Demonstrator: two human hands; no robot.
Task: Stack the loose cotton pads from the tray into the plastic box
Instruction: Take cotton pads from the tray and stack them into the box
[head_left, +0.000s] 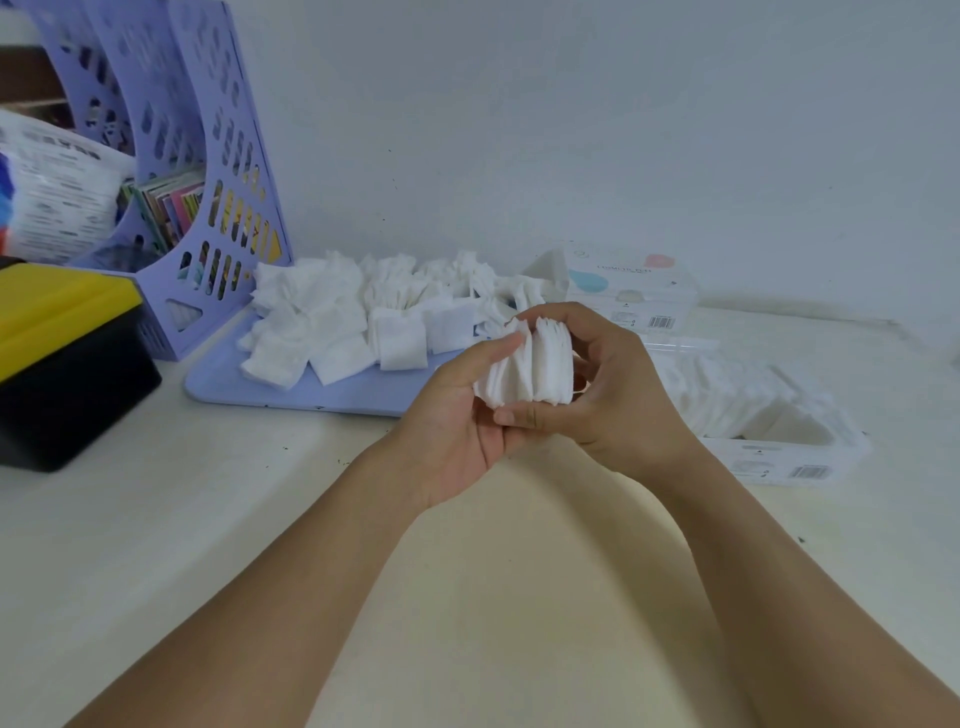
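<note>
Now you are gripping a fanned bundle of soft square pads (530, 366) in both curled hands, left (457, 426) and right (613, 395), just beside the lilac tray (291, 387), left of the clear box (810, 457).

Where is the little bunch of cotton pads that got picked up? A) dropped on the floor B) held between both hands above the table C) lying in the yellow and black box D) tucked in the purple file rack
B: the bunch of cotton pads is held on edge between the left hand and the right hand, above the table, in front of the purple tray.
</note>
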